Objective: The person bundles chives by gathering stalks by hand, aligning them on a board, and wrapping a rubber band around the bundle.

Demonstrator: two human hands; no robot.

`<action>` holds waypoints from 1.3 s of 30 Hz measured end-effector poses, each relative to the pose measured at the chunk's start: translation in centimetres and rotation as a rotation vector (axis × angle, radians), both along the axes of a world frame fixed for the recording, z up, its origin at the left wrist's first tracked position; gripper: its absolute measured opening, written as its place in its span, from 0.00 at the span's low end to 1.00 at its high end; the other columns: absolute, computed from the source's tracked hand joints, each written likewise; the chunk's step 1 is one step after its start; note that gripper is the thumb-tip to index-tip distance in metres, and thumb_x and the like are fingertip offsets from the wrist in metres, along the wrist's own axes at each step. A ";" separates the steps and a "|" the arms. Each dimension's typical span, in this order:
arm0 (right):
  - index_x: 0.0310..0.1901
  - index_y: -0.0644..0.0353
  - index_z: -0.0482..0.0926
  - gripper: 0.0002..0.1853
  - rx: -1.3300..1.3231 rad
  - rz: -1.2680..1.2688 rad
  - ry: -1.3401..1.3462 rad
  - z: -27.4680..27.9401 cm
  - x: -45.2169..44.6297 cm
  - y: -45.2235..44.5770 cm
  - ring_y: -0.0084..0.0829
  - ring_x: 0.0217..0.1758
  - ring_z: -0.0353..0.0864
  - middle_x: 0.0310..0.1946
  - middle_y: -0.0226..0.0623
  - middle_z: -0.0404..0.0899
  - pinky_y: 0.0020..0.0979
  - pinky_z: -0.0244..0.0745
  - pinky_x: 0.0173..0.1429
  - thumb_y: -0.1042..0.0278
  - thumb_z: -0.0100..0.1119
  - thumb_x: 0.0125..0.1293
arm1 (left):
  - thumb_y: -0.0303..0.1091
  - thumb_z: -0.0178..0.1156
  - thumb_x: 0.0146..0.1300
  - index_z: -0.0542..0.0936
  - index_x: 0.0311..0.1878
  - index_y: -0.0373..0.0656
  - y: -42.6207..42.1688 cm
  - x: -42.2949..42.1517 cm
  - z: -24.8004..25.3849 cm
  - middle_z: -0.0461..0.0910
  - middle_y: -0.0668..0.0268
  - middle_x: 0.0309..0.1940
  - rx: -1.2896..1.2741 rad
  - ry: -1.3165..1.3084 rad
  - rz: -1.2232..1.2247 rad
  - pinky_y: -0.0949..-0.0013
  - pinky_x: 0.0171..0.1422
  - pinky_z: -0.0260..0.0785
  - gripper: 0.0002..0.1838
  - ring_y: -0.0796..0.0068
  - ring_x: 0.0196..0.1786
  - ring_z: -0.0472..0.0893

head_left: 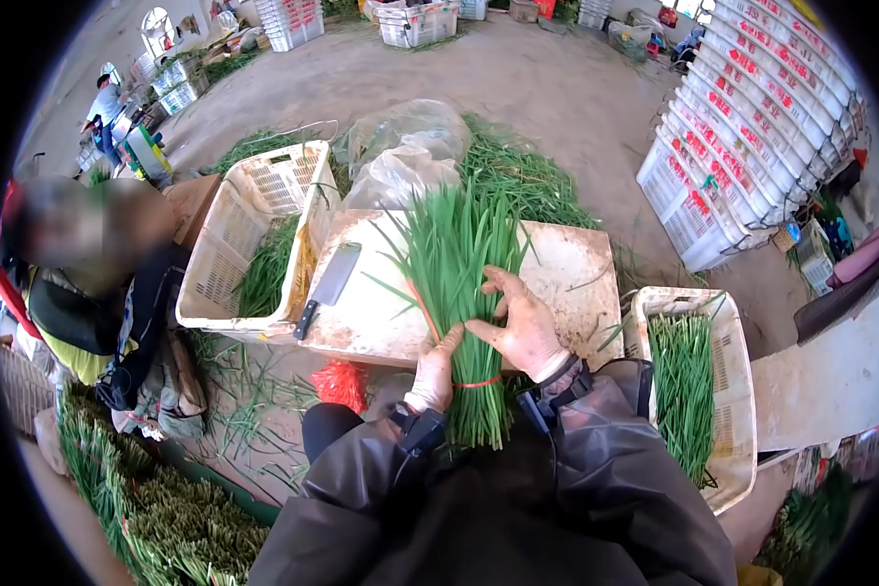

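A bunch of green chives [474,371] stands upright in front of me, leaves fanned at the top, cut stems down near my lap. A red band circles its lower part. My left hand [436,369], in a pale, soiled glove, is closed around the bunch's left side, thumb across the leaves. A thin orange strip runs up beside that thumb; I cannot tell what it is. My right hand [525,327], also gloved, touches the bunch's right side with its fingers apart. Behind the bunch lies a dirty white board [566,269] with a cleaver [335,276] on its left side.
Crates of greens flank me: one at left [200,283], one at right [742,410]. Loose greens [518,176] and clear plastic bags [400,146] lie beyond the board. Red bands [340,384] sit below it. A person [98,293] is at left; stacked crates [742,137] rise at right.
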State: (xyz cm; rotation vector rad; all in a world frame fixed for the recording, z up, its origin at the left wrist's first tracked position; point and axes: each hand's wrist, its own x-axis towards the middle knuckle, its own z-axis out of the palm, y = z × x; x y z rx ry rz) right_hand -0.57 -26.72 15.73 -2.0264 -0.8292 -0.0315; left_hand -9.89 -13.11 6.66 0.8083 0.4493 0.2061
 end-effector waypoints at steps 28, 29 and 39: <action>0.53 0.50 0.79 0.24 -0.204 0.193 0.159 -1.6 4.3 -0.6 0.36 0.28 0.84 0.24 0.31 0.80 0.39 0.77 0.35 0.54 0.77 0.58 | 0.29 0.66 0.73 0.76 0.68 0.32 1.3 0.6 1.7 0.86 0.57 0.53 0.079 0.063 -0.125 0.67 0.56 0.82 0.23 0.69 0.50 0.87; 0.53 0.50 0.79 0.25 -0.219 0.188 0.161 -1.3 4.2 -0.6 0.36 0.28 0.84 0.24 0.31 0.81 0.39 0.77 0.35 0.53 0.77 0.58 | 0.29 0.67 0.73 0.76 0.67 0.32 1.3 0.6 1.8 0.86 0.57 0.53 0.082 0.064 -0.122 0.68 0.56 0.82 0.23 0.68 0.51 0.87; 0.50 0.52 0.80 0.22 -0.219 0.151 0.233 -1.9 4.0 -1.2 0.37 0.29 0.85 0.24 0.33 0.82 0.39 0.79 0.37 0.53 0.76 0.59 | 0.27 0.73 0.68 0.77 0.67 0.34 1.0 0.7 1.7 0.87 0.59 0.53 0.147 0.056 -0.136 0.68 0.57 0.81 0.26 0.71 0.50 0.86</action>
